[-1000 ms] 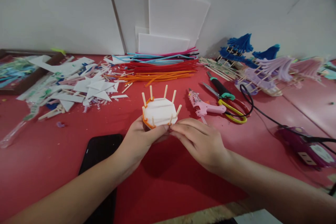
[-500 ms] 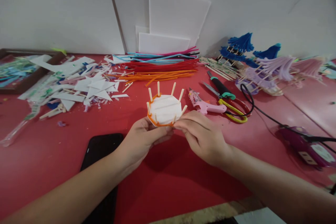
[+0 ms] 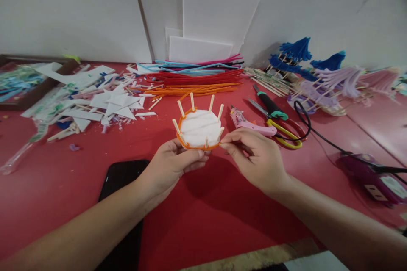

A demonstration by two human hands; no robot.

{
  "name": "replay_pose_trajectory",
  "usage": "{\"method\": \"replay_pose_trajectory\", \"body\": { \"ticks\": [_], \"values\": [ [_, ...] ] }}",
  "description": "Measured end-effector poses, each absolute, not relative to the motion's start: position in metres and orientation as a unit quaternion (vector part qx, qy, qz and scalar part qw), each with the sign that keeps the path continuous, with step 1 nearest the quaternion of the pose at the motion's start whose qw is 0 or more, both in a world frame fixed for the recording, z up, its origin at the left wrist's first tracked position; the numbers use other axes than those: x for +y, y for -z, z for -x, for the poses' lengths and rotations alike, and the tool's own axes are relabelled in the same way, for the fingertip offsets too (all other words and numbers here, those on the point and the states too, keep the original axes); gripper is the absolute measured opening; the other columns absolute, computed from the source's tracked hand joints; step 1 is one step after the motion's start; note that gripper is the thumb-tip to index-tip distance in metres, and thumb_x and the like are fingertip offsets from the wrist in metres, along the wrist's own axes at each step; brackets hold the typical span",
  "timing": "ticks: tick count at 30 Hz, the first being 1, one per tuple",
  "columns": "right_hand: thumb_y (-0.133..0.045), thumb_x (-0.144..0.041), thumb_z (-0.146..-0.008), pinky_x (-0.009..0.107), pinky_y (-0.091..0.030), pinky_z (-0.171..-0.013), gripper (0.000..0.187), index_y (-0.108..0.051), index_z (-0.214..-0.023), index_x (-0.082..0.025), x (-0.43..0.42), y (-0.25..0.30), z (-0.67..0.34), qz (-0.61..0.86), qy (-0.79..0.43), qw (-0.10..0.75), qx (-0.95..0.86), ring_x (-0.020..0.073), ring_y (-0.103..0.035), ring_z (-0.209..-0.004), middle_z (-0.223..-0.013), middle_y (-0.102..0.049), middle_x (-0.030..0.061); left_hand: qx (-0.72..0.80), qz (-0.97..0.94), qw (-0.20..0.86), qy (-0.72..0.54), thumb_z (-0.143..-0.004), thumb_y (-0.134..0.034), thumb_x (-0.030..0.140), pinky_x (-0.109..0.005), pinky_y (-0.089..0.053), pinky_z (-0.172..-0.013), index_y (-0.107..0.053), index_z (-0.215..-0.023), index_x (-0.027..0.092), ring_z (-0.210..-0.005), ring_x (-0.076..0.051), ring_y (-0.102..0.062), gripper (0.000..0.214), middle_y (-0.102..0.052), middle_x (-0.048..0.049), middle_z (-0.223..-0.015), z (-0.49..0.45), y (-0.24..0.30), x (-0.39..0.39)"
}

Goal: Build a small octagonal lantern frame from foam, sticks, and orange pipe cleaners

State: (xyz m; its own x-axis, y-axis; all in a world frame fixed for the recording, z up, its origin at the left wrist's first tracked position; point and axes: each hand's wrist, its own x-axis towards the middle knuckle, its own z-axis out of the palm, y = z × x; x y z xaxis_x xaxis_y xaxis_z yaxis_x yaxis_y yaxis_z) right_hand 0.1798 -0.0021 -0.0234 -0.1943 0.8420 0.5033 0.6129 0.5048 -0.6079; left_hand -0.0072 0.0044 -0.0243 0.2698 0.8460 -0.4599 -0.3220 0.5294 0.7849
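A white disc with several short wooden sticks standing around its rim is held above the red table. My left hand grips it from the near left, thumb along the front edge. An orange pipe cleaner runs along the left and front rim, around the sticks. Its loose end reaches out to the right, where my right hand pinches it between thumb and fingers. Just beyond my right hand lies a pink glue gun. A black phone lies partly beneath my left forearm.
Scissors and a green-and-black handled tool lie on the right, near a cord and a purple power strip. Foam scraps cover the left. Pipe cleaners lie at the back; blue and lilac stick models stand far right.
My right hand has moved slightly right, away from the disc, drawing the orange pipe cleaner's end out from the front rim. My left hand keeps its hold and the disc is tilted a little differently.
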Motion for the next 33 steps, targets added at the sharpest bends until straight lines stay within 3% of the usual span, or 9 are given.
{"method": "replay_pose_trajectory", "body": {
  "ticks": [7, 15, 22, 26, 33],
  "values": [
    [-0.060, -0.018, -0.083, 0.022, -0.050, -0.053, 0.007, -0.066, -0.083, -0.019, -0.0004, 0.0243, -0.1811, 0.504, -0.233, 0.387, -0.736, 0.0132, -0.062, -0.068, -0.078, -0.067, 0.0032, 0.470, -0.314, 0.732, -0.380, -0.062, -0.075, 0.012, -0.021, -0.055, -0.064, -0.072, -0.083, 0.015, -0.065, -0.011, -0.067, 0.021, -0.075, -0.0047, -0.080, 0.0085, 0.0265, 0.0063],
    [-0.062, -0.024, -0.083, 0.021, -0.050, -0.050, 0.010, -0.069, -0.084, -0.017, 0.0046, 0.0219, -0.1835, 0.481, -0.399, 0.378, -0.683, 0.0085, -0.059, -0.052, -0.072, -0.063, 0.0010, 0.468, -0.356, 0.710, -0.387, -0.062, -0.074, 0.013, -0.027, -0.055, -0.068, -0.072, -0.083, 0.017, -0.062, -0.012, -0.065, 0.022, -0.074, -0.0035, -0.081, 0.0068, 0.0231, 0.0024],
    [-0.059, -0.014, -0.081, 0.020, -0.041, -0.049, 0.008, -0.065, -0.078, -0.018, 0.0024, 0.0217, -0.1836, 0.444, -0.215, 0.401, -0.772, 0.0086, -0.053, -0.057, -0.068, -0.060, -0.0006, 0.444, -0.264, 0.749, -0.415, -0.063, -0.077, 0.016, -0.022, -0.056, -0.065, -0.071, -0.081, 0.016, -0.063, -0.011, -0.065, 0.020, -0.073, -0.0025, -0.076, 0.0058, 0.0208, 0.0042],
    [-0.058, -0.011, -0.082, 0.020, -0.039, -0.048, 0.009, -0.063, -0.081, -0.018, 0.0004, 0.0215, -0.1831, 0.436, -0.170, 0.400, -0.788, 0.0090, -0.050, -0.057, -0.069, -0.059, -0.0008, 0.451, -0.282, 0.737, -0.417, -0.064, -0.079, 0.021, -0.020, -0.055, -0.064, -0.071, -0.083, 0.017, -0.063, -0.010, -0.066, 0.021, -0.074, -0.0022, -0.078, 0.0065, 0.0223, 0.0044],
    [-0.054, -0.008, -0.085, 0.024, -0.046, -0.061, 0.011, -0.059, -0.085, -0.017, 0.0052, 0.0278, -0.1857, 0.412, -0.133, 0.393, -0.811, 0.0124, -0.056, -0.068, -0.075, -0.060, 0.0025, 0.439, -0.331, 0.742, -0.384, -0.066, -0.080, 0.023, -0.020, -0.056, -0.069, -0.071, -0.090, 0.018, -0.072, -0.011, -0.069, 0.026, -0.074, -0.0030, -0.085, 0.0107, 0.0284, 0.0041]
  ]
}}
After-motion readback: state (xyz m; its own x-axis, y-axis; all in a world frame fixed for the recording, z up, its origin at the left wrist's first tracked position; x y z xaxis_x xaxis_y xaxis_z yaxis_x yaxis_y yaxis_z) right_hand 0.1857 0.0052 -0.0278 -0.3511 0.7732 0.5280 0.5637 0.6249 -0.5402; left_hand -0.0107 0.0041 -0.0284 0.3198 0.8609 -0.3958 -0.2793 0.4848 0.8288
